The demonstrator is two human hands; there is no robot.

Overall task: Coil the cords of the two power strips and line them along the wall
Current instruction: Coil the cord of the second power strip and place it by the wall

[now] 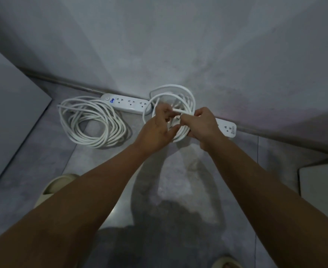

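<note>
A white power strip (127, 103) lies on the grey floor against the wall. Its cord lies in a loose coil (93, 120) to its left, touched by neither hand. A second white power strip (228, 128) lies by the wall to the right, mostly hidden behind my right hand. Its cord forms a coil (175, 97) held up between both hands. My left hand (159, 126) grips the coil's left side and pinches a cord end. My right hand (202, 124) is closed around the coil's lower right loops.
The grey wall (178, 45) meets the floor along a skirting line behind the strips. A light panel (10, 97) stands at the left, and a pale object's corner (321, 182) sits at the right. Beige slippers (56, 186) show at the bottom.
</note>
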